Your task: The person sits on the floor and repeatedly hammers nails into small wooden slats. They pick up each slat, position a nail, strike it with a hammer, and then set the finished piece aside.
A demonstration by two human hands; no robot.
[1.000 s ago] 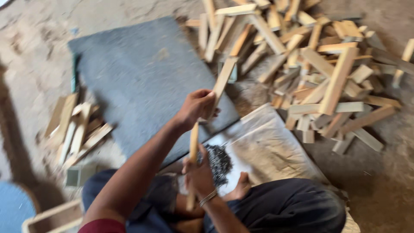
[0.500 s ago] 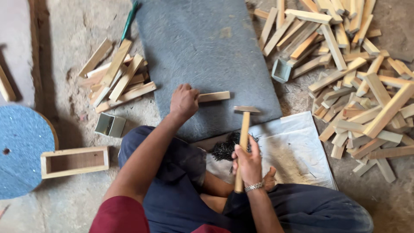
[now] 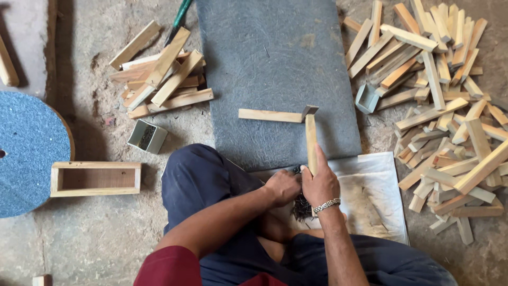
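The right hand (image 3: 319, 182) is closed round the lower end of a wooden hammer handle, forefinger laid up along it; the hammer (image 3: 310, 135) stands with its small metal head resting on the grey mat (image 3: 275, 58), touching the right end of a pale wooden slat (image 3: 270, 115) that lies flat near the mat's near edge. The left hand (image 3: 283, 186) is curled, fingers down at a dark heap of nails (image 3: 301, 207) on a white sheet (image 3: 370, 196) just below the mat's near edge; whether it has pinched one I cannot tell.

The slat looks light, stiff and dry, likely to split near its ends; best held flat by its middle. The hammer is head-heavy, so a low hold gives swing. The nails are small, sharp and fiddly.

Beyond the mat's right edge lies a loose pile of slats (image 3: 439, 95) with a small tin (image 3: 366, 98); beyond the left edge a smaller stack (image 3: 164, 79), a second tin (image 3: 147, 136), an open wooden box (image 3: 95, 179) and a blue disc (image 3: 29, 153); nothing lies across the slat.
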